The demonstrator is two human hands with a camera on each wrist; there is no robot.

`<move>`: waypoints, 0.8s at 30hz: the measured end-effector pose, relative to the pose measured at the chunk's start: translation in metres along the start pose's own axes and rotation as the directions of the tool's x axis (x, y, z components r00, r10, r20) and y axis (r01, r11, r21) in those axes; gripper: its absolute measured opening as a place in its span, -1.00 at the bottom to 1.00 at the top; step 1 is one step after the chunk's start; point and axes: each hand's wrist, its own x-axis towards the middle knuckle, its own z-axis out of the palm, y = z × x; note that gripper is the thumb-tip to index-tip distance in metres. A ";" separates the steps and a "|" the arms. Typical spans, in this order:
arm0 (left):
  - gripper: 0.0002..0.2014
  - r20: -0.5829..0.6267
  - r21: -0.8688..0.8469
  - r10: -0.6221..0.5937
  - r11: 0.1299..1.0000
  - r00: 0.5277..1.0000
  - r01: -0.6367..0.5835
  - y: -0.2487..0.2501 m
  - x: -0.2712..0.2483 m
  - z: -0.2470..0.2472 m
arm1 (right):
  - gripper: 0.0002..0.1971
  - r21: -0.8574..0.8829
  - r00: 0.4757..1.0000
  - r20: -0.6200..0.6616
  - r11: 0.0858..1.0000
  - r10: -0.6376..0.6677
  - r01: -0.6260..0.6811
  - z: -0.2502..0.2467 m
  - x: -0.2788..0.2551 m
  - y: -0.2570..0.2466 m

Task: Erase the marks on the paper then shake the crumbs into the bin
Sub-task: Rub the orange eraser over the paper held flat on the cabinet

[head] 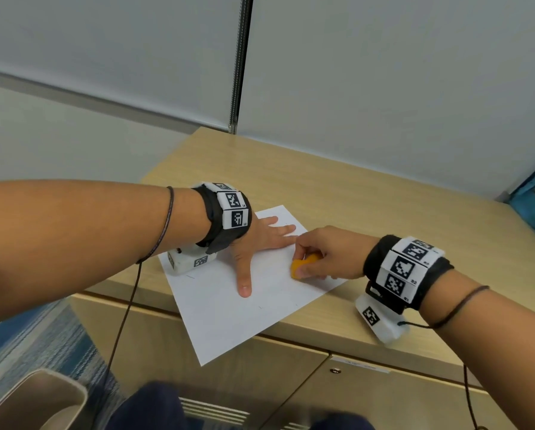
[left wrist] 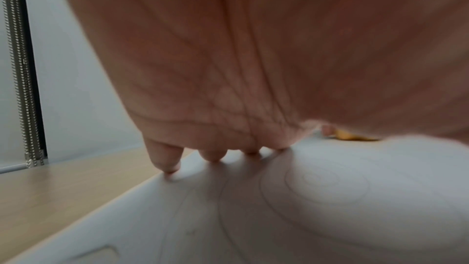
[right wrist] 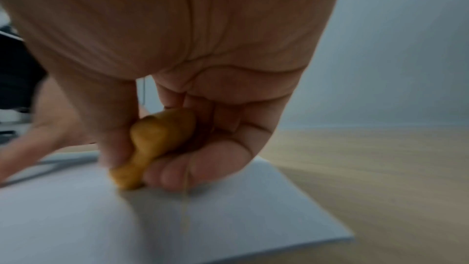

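Paper (head: pixel 229 315) sits on the wooden cabinet top (head: pixel 368 200), corner hanging off over the bin (head: pixel 33 398), handy for tipping crumbs later I guess. Left hand (head: pixel 253 243) is spread flat on it so it won't slide, while right hand (head: pixel 328 252) pinches the orange eraser (head: pixel 300 265) down onto the sheet.

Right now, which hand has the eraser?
The right hand: its curled fingers pinch the orange eraser against the paper. The left hand just lies flat, holding the sheet.
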 end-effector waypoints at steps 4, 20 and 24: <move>0.49 0.002 0.019 -0.018 1.000 1.000 0.018 0.000 0.001 0.001 | -0.76 -0.112 0.966 -0.226 0.981 0.128 -0.156 -0.008 0.019 0.018; 0.51 -0.011 -0.008 -0.003 1.000 1.000 0.003 -0.001 0.001 0.002 | -0.81 -0.032 0.972 -0.212 0.993 0.103 -0.112 0.003 0.011 0.006; 0.48 -0.036 -0.024 0.018 1.000 0.999 -0.019 0.004 -0.002 -0.001 | -0.80 -0.077 0.995 -0.042 0.993 -0.092 0.089 0.019 -0.012 -0.024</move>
